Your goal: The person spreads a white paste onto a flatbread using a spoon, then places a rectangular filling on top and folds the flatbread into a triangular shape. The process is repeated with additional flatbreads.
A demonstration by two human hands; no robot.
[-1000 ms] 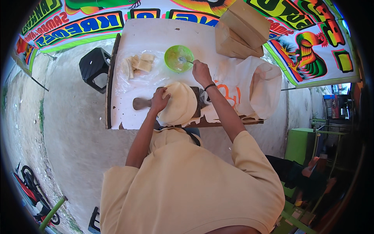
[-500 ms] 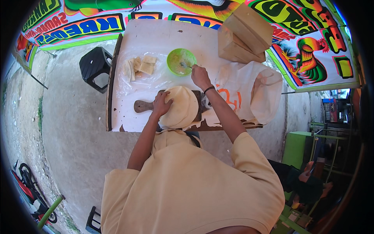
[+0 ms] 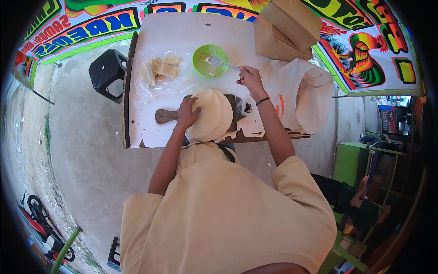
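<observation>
My right hand (image 3: 250,77) pinches the handle of a spoon (image 3: 232,67) above the right rim of a light green bowl (image 3: 197,66). The spoon's tip reaches over the bowl, where a pale paste coats the inside. With fingers apart, my left hand (image 3: 187,113) rests on the left edge of a stack of thin round wrappers (image 3: 211,119). Beneath the stack lies a dark wooden cutting board (image 3: 166,117), its handle pointing left. Several folded pale wrapper pieces (image 3: 167,69) sit on clear plastic left of the bowl.
The white-topped table (image 3: 182,32) has worn edges. Brown cardboard boxes (image 3: 285,34) stand at its far right, with a whitish plastic bag (image 3: 315,96) nearer me. Left of the table is a black stool (image 3: 106,73). Another person (image 3: 356,205) is partly visible at the right.
My right hand has moved right and back from the bowl, drawing the spoon outward with more of its handle showing. My left hand stays on the wrappers. The whole view has shifted slightly.
</observation>
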